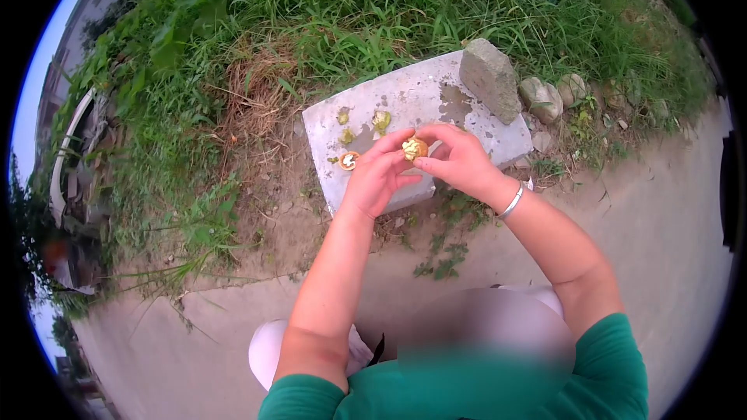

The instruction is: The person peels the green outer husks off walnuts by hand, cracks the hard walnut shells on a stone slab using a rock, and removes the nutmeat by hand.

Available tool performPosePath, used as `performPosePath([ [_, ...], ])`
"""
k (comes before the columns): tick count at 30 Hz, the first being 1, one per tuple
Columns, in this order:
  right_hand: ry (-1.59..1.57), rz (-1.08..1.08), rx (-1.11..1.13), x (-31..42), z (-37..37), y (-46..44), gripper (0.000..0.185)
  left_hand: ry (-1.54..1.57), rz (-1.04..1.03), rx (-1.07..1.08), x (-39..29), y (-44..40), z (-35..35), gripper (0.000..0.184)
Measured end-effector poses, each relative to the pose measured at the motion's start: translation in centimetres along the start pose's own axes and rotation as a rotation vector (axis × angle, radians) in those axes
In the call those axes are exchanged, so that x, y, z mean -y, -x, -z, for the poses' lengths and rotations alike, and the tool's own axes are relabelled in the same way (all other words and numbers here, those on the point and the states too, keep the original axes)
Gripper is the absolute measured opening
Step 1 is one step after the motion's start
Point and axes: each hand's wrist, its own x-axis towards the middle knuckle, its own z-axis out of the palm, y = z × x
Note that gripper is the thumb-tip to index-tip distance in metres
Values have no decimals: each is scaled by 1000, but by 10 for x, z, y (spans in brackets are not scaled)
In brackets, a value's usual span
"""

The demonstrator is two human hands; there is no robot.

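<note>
A cracked walnut [412, 148] with its pale kernel showing is held up in front of me, above the near side of a stone slab [420, 85]. My right hand [461, 162] pinches it between thumb and fingers from the right. From the left, the fingertips of my left hand [380, 177] press against it, while the left thumb points below the nut, apart from it. Left of my left hand, a walnut shell half [348, 160] with whitish matter inside lies on the slab. Behind it are green husk pieces [380, 121], several in all.
A rough grey rock [490, 80] rests on the slab's right end. Smaller rounded stones [541, 100] lie on the ground beyond it. Tall grass [373, 15] grows behind the slab, dry straw [261, 78] to its left. Concrete paving [654, 210] runs along the near side.
</note>
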Motion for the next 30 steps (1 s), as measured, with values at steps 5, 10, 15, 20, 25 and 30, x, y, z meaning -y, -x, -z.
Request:
performPosePath([
  [5, 323, 197, -66, -3, -5, 4, 29, -339, 44, -144, 0, -2, -7, 34],
  [10, -72, -127, 11, -10, 8, -1, 22, -234, -21, -122, 6, -4, -3, 38],
  [15, -482, -408, -63, -2, 11, -1, 26, -441, -32, -123, 4, -6, -4, 41],
  [20, -233, -265, 6, -7, 2, 0, 34, -1165, -521, -71, 12, -7, -12, 40],
  [25, -234, -225, -28, -9, 5, -1, 33, -1122, -322, -224, 14, -7, -16, 39],
  [30, -60, -121, -52, -14, 5, 1, 30, -1167, -445, -163, 13, -5, -17, 35],
])
